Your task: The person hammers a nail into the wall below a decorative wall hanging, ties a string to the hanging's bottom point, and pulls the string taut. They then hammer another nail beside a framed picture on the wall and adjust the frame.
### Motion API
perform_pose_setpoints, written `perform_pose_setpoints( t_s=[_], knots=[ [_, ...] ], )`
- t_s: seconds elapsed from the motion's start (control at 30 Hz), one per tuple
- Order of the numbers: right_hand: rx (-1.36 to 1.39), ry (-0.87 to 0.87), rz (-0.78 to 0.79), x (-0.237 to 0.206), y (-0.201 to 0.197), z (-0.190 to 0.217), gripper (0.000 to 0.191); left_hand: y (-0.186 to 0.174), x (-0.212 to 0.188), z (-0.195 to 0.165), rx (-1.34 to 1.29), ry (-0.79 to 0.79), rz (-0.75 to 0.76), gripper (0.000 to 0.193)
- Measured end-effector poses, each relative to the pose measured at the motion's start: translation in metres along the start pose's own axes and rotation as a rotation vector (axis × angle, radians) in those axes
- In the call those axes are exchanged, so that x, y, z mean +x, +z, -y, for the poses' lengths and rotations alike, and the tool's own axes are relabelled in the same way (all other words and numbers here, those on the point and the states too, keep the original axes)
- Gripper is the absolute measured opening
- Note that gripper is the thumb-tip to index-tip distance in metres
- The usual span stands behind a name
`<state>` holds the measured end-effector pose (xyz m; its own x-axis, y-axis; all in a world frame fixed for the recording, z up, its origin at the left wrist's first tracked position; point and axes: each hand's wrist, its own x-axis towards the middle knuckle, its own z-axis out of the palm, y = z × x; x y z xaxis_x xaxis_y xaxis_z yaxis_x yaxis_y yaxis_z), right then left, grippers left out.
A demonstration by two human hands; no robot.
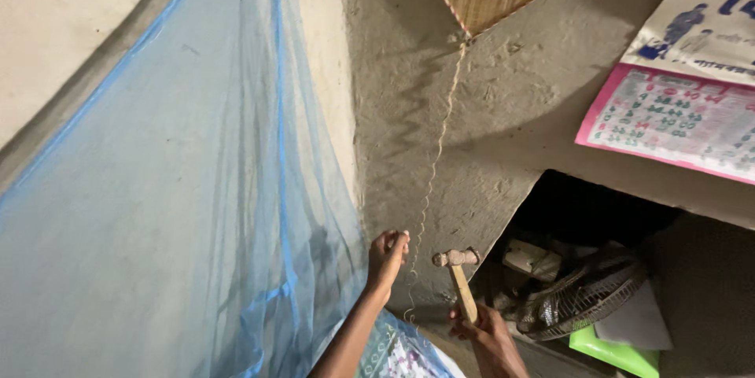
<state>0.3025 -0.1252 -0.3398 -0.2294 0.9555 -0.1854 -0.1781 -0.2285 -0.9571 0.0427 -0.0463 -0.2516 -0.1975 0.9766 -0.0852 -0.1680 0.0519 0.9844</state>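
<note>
My left hand [387, 256] is raised against the rough grey plaster wall [503, 103], its fingers pinched together on something too small to make out. My right hand [484, 329] grips the wooden handle of a small hammer [458, 268], whose metal head is level with the left hand's fingertips and a short way to their right. A thin wavy string [435, 162] hangs down the wall from the lower corner of a woven diamond-shaped decoration [487, 0] and passes between the two hands.
A blue mosquito net [197, 213] drapes across the left half. A pink-edged calendar [676, 114] hangs at the upper right. Below it, a dark recess holds a table fan [582, 293], white paper and a green object [617, 350]. A patterned cloth [401, 354] lies at the bottom.
</note>
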Motion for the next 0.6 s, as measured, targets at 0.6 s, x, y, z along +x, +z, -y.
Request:
perform_pose_setpoints(
  t_s=[0.6],
  knots=[
    [-0.131,0.099,0.025,0.025,-0.007,-0.008,0.043,-0.051,0.012,-0.064,-0.017,0.244,-0.249,0.044]
  ],
)
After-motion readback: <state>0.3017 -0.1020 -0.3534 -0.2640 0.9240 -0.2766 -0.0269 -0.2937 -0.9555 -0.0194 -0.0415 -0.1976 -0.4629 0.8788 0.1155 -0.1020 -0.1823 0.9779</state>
